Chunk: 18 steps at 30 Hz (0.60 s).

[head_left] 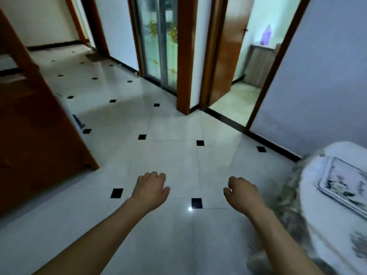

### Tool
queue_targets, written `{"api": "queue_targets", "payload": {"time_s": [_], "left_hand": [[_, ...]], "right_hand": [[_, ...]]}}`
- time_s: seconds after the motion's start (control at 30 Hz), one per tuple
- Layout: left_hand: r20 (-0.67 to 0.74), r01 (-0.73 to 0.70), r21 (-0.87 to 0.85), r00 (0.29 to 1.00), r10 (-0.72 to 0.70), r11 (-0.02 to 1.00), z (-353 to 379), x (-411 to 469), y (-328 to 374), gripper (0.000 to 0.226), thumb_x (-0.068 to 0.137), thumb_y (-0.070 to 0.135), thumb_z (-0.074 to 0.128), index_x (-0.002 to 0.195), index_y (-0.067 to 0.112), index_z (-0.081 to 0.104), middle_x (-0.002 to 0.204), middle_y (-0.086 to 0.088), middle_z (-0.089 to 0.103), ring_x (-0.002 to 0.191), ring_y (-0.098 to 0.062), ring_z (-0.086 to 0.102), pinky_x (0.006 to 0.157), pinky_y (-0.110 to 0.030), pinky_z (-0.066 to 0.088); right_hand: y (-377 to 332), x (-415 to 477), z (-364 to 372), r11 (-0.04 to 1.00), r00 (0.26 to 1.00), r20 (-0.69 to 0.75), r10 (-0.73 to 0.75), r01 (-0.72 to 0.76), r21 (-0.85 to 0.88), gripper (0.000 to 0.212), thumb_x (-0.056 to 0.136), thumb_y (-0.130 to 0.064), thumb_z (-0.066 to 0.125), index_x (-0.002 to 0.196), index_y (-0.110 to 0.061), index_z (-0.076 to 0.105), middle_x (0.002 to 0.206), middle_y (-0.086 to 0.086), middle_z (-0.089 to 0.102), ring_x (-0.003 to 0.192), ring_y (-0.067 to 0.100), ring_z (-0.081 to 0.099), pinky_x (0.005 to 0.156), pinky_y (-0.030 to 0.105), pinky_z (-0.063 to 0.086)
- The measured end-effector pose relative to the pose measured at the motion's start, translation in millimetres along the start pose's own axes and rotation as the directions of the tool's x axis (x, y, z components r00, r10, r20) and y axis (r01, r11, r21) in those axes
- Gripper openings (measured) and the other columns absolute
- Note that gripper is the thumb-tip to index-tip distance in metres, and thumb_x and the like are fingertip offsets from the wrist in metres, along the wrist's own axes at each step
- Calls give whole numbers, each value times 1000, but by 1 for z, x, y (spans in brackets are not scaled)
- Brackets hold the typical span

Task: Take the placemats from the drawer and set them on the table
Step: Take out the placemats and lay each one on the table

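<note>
The single head view is looking forward and down over both outstretched arms, taking in floor [178, 155] ahead and table [321, 231] rightward.

Both hands, left hand [151, 189] and right hand [243, 192], hang loosely curled and empty over the tiled floor [168, 155]; a placemat [343, 185] lies on the worktop [333, 235] at lower right.

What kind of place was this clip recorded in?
Likely a home's hallway or dining area: a tiled floor, wood-framed doorways leading to other rooms, and a cloth-covered table at the right with a patterned placemat on it.
</note>
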<state>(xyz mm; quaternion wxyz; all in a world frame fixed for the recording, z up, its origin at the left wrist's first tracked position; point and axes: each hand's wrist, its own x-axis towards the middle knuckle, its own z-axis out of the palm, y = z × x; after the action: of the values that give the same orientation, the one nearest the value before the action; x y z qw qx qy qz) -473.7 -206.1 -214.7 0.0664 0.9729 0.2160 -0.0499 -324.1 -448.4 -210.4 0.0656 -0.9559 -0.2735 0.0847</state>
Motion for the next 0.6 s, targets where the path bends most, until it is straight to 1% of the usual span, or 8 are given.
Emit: {"api": "queue_targets", "payload": {"time_s": [0.1, 0.2, 0.3, 0.37, 0.47, 0.6], "left_hand": [[9, -173, 4, 985, 173, 985, -10, 61, 36, 40, 94, 48, 44, 115, 17, 56, 111, -7, 62, 101, -26, 56, 87, -37, 40], [17, -364, 13, 931, 364, 931, -15, 118, 96, 39, 94, 48, 44, 113, 17, 57, 108, -7, 62, 100, -26, 56, 87, -37, 42], [30, -490, 22, 872, 489, 872, -17, 166, 163, 40, 94, 48, 44, 115, 17, 57, 111, -7, 62, 103, -26, 55, 89, -37, 41], [31, -554, 31, 832, 553, 832, -16, 198, 209, 40, 94, 48, 43, 115, 17, 57, 111, -7, 62, 103, -26, 55, 89, -38, 41], [49, -619, 33, 785, 618, 784, -17, 236, 268, 39, 93, 48, 44, 113, 17, 57, 110, -9, 62, 103, -27, 55, 88, -38, 40], [75, -659, 62, 752, 655, 750, -18, 288, 332, 39, 93, 48, 43, 114, 17, 56, 111, -8, 61, 103, -27, 54, 89, -40, 40]], "right_hand": [[38, 5, -8, 979, 982, -24, 188, -185, 89, 24, 89, -33, 49, 86, -10, 55, 84, 8, 57, 77, 29, 57, 69, 34, 46], [88, 8, -14, 925, 932, -23, 362, -356, 132, 22, 87, -31, 50, 83, -9, 54, 83, 12, 61, 78, 33, 60, 63, 33, 43], [137, 15, -21, 867, 873, -23, 487, -479, 137, 21, 87, -33, 49, 90, -13, 57, 92, 12, 66, 89, 34, 63, 73, 36, 48], [173, 27, -24, 830, 835, -40, 548, -538, 144, 21, 86, -35, 48, 90, -17, 58, 95, 10, 65, 89, 33, 62, 76, 36, 48], [224, 51, -31, 792, 796, -49, 603, -590, 158, 23, 89, -38, 46, 95, -18, 57, 98, 8, 63, 91, 30, 61, 77, 36, 46], [283, 91, -46, 774, 778, -66, 625, -608, 176, 27, 90, -39, 49, 99, -15, 57, 99, 8, 63, 93, 29, 61, 78, 36, 48]]}}
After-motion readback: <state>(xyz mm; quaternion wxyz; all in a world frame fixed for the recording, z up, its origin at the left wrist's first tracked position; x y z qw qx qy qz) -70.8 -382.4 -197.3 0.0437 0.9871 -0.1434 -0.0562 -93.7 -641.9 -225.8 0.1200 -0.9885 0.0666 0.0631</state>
